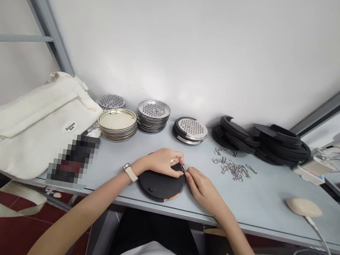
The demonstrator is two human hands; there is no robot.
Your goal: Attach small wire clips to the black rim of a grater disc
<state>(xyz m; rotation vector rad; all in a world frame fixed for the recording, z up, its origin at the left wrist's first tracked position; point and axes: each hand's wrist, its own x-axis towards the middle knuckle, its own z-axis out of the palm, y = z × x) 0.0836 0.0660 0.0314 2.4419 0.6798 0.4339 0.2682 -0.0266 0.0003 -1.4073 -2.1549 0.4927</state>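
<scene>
A black round plastic piece lies flat near the table's front edge, with a strip of shiny metal and orange showing along its lower right rim. My left hand rests over its top, thumb and forefinger curled around a small metal wire clip at the right rim. From the other side my right hand pinches that clip, its fingers pressed together at the rim. The clip's ends are partly hidden by the fingertips.
Behind stand stacks of gold-rimmed lids, perforated metal discs and a perforated disc with a black rim. Loose wire clips and black plastic parts lie right. A white bag is left; a cream corded device is right.
</scene>
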